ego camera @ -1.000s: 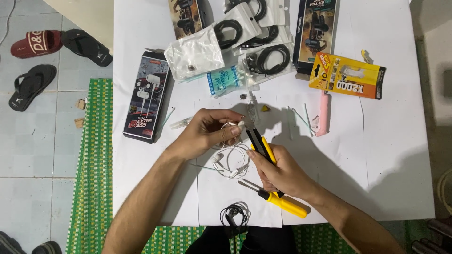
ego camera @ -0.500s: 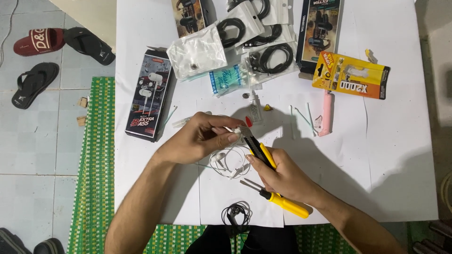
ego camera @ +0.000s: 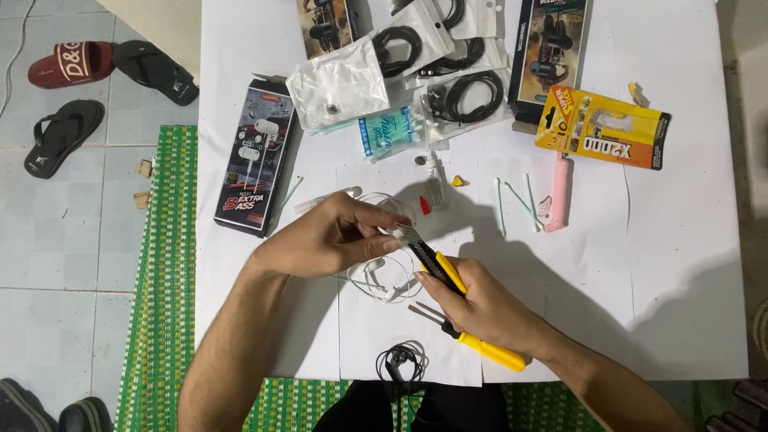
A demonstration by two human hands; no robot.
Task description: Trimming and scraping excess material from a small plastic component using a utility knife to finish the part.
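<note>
- The earphone box (ego camera: 250, 158) is laid left of the left hand (ego camera: 324, 240);
- the pliers (ego camera: 480, 344) are placed under the right hand (ego camera: 480, 308);
- the glue pack (ego camera: 602, 128) is set far right on the table (ego camera: 680, 280).

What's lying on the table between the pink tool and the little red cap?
In the head view, between the pink tool and the red cap lie two pale green sticks and a tiny yellow piece.

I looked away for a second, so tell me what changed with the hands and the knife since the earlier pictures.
Very little. The left hand still pinches the white earphone cable, and the right hand still holds the yellow utility knife with its blade tip at the left fingertips. Nothing was picked up or let go. The yellow screwdriver and the boxes lie as before.
</note>
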